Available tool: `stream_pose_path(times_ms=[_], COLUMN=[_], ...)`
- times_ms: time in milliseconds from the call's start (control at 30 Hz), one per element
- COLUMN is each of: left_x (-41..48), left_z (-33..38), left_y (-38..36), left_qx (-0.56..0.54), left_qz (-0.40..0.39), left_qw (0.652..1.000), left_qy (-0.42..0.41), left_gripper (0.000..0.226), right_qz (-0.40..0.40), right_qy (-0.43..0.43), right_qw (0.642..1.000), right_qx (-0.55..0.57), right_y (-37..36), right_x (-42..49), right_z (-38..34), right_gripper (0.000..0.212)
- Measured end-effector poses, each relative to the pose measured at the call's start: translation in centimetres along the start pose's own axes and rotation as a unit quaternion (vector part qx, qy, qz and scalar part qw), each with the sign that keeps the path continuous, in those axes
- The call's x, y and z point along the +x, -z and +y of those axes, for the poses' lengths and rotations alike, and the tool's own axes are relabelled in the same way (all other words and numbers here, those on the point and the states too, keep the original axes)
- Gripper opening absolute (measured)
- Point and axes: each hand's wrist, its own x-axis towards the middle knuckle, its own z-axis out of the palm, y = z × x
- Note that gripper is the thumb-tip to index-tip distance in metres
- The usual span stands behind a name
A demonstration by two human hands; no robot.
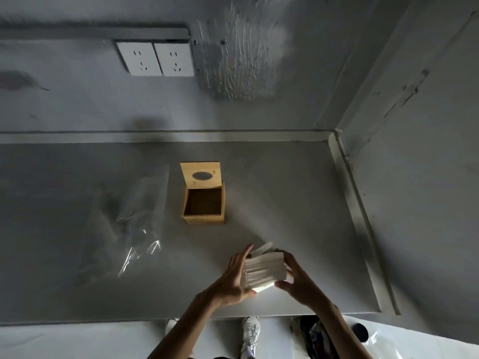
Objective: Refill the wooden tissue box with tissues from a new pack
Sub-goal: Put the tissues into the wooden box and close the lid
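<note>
White tissues (264, 270), tan wooden box (203, 204), grey table (77, 281), white sockets (155, 59).

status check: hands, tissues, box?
Left hand and right hand both clamped on tissue stack, above table near edge. Wooden box open, empty, lid pushed back. Empty plastic wrapper left of box, path clear.

Single head view; looks steeply down over grey table (298, 177) toward wall; hands close below.

No lettering is showing anywhere in this view. The wooden tissue box (203, 203) and wall sockets (155, 59) are carrying no readable marks.
</note>
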Motion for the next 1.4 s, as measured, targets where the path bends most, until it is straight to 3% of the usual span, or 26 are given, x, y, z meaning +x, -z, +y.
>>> stream_pose_path(times_ms=[200, 367, 467, 600, 733, 933, 1100, 1233, 1400], left_x=[1.3, 1.8, 1.5, 1.2, 1.6, 2.0, 2.3, 2.1, 2.1], left_z=[0.3, 0.5, 0.1, -0.4, -0.7, -1.0, -1.4, -1.5, -1.7], left_y=[-0.6, -1.5, -1.7, -1.2, -0.5, -0.3, -0.3, -0.2, 0.2], left_qx=[-0.046, -0.041, 0.017, 0.089, 0.1, 0.097, 0.105, 0.094, 0.066], left_qz=[-0.015, 0.002, -0.005, 0.023, 0.017, 0.027, -0.001, 0.022, -0.01], left_qw=[0.999, 0.999, 0.999, 0.993, 0.992, 0.992, 0.993, 0.993, 0.997], left_qy=[0.003, -0.017, -0.051, -0.076, -0.071, -0.072, -0.058, -0.067, -0.028], left_gripper=[0.111, 0.11, 0.113, 0.095, 0.095, 0.082, 0.094, 0.084, 0.096], right_qz=[-0.015, -0.003, -0.004, -0.008, -0.02, 0.003, -0.02, 0.057, 0.036], right_qy=[-0.001, 0.019, 0.023, 0.035, 0.042, 0.007, 0.017, 0.016, 0.012], right_qw=[1.0, 0.999, 1.0, 0.999, 0.998, 0.999, 0.996, 0.99, 0.991], right_qx=[-0.026, -0.038, 0.004, 0.008, -0.031, -0.053, -0.083, -0.129, -0.126], right_y=[-0.6, -0.6, -0.1, 0.6, 0.8, 1.3, 0.5, 0.2, 0.1], right_x=[0.3, 0.6, 0.8, 1.0, 1.4, 1.5, 0.8, 0.5, 0.5], right_z=[-0.5, -0.3, 0.1, -0.1, 0.1, 0.3, 0.6, 0.5, 1.0], right_gripper=[0.106, 0.104, 0.102, 0.091, 0.1, 0.069, 0.093, 0.079, 0.085])
